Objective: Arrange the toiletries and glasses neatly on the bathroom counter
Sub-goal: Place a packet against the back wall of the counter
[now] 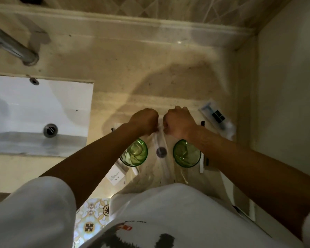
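Note:
Two green glasses stand upright on the beige counter [150, 68], the left glass [134, 152] and the right glass [186, 153]. Between them lies a clear plastic packet [161, 149] with a dark round label. My left hand [144, 120] and my right hand [179, 122] are both closed on the packet's far end, knuckles almost touching. A wrapped razor kit [216, 115] lies at the right, by the wall. A white sachet [115, 177] lies near the counter's front edge, below the left glass. A white toothbrush [201, 165] lies beside the right glass, partly hidden by my forearm.
A white sink [25, 108] with a metal drain [50, 130] is sunk into the counter at the left, under a chrome faucet [16, 49]. A wall [284, 86] bounds the counter on the right. Patterned floor tiles [91, 217] show below the front edge.

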### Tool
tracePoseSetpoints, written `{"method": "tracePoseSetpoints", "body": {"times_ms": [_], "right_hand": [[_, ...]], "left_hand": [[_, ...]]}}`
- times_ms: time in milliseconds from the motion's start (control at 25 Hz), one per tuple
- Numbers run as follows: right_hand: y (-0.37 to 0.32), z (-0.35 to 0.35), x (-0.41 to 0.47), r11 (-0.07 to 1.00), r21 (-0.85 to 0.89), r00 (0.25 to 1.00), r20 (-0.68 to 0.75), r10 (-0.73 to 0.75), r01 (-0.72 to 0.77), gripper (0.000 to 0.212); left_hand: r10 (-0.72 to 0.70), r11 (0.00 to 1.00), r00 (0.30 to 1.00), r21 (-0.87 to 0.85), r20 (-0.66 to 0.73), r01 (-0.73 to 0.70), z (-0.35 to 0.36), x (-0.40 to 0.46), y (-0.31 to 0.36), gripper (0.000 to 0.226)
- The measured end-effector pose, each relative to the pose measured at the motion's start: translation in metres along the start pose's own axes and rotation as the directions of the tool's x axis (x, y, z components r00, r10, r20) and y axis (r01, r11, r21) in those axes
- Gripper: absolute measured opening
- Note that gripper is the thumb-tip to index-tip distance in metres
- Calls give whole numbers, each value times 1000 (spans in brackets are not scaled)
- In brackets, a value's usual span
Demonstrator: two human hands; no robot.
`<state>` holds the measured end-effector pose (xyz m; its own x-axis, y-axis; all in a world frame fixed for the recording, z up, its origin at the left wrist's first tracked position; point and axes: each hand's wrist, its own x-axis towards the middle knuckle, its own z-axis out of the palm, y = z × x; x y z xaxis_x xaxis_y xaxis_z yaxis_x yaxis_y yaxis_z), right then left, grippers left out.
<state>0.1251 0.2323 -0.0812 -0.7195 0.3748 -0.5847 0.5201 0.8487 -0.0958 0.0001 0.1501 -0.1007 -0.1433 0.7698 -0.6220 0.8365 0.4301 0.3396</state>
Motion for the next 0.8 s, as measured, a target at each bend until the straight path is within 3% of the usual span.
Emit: {"method": "tracePoseSetpoints", "body": {"times_ms": [160,240,280,320,400,480,600,680,760,800], "right_hand": [[-2,-1,-1,994,105,1000,-9,30,-29,30],[-2,3,-3,973,224,996,-65,64,-48,37],[-3,5,-5,947,316,992,-92,89,-55,38],[-4,6,-6,905,421,986,-119,115,-54,38],[-7,3,-6,787,616,977,-143,160,-38,29],[-10,-4,-5,663,748,980,-110,167,-29,21],[-11,-16,-4,547,837,992,-52,115,-20,33],[-10,-20,-2,487,873,986,-80,148,-2,30],[-2,-26,1,386,923,967,-105,234,7,25],[4,-29,2,310,951,953,-101,286,8,24]], "left_hand": [[-3,996,998,-85,-58,-2,2,-4,-4,21],[-44,966,995,-257,-90,20,-8,-10,-7,18],[-104,902,989,-428,-107,48,-14,-13,-11,15],[-177,775,977,-629,-121,62,-21,-17,-15,13],[-332,449,927,-893,-174,-7,-35,-29,-23,11],[-473,223,855,-968,-211,-115,-49,-36,-32,9],[-649,2,743,-977,-165,-215,-69,-30,-44,8],[-629,-116,768,-962,-121,-246,-74,-22,-49,15],[-487,-203,870,-958,-83,-205,-76,-11,-41,35],[-417,-200,906,-965,-74,-171,-77,-5,-30,38]]}}
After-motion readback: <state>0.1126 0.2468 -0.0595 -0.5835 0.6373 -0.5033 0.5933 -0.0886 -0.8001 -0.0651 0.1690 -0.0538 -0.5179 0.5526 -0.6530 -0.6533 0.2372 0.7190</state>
